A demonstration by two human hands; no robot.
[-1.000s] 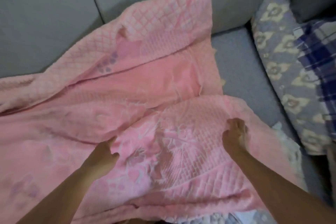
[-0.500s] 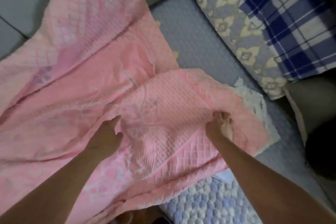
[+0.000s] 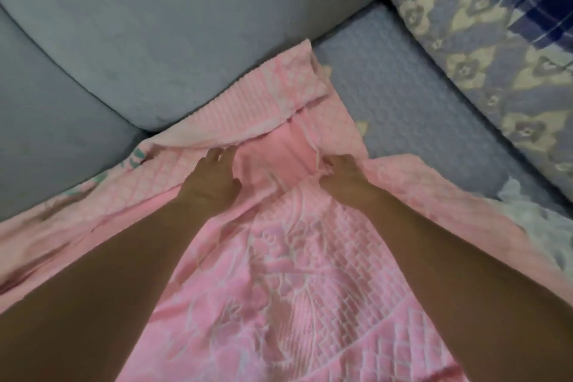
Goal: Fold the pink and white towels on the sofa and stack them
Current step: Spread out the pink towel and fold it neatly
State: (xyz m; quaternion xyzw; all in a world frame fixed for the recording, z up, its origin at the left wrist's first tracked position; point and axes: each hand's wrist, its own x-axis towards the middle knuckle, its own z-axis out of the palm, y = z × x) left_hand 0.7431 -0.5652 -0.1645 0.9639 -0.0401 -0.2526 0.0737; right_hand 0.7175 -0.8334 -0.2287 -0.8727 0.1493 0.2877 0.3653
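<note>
Your left hand (image 3: 210, 183) and right hand (image 3: 344, 178) had carried the pink towel (image 3: 294, 273) fold forward across the sofa (image 3: 186, 25); left fingers lay spread flat, right grip unclear. First fold apparently nearly laid.

A pink towel (image 3: 297, 273) with white lattice and floral relief covers a grey-blue sofa (image 3: 186, 25), beside a blue-and-cream floral pillow (image 3: 483, 71).

On the grey fabric sofa (image 3: 186, 40): 1 pink quilted-pattern towel (image 3: 294, 257), 1 white towel (image 3: 527, 214) at its right edge. 1 floral blue-and-cream cushion (image 3: 483, 56), 2 bare hands on the pink one: left hand (image 3: 210, 183), right hand (image 3: 344, 177).
</note>
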